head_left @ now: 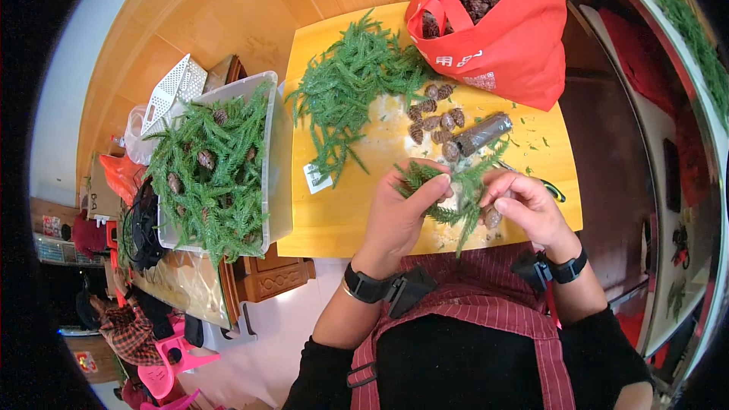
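My left hand (401, 209) and my right hand (524, 209) meet over the near edge of a yellow table (334, 216), both holding a bunch of green fir sprigs (465, 190). A small brown pine cone (492, 218) sits at the sprigs' lower end against my right palm. A pile of loose fir sprigs (349, 91) lies on the far side of the table. A cluster of several pine cones (434, 118) and a dark grey roll (483, 134) lie just beyond my hands.
A red bag (516, 45) full of pine cones stands at the table's far right corner. A clear plastic bin (277, 159) of finished sprig bunches sits left of the table. A dark tool (554, 191) lies right of my hand. Wooden furniture (266, 277) stands below the bin.
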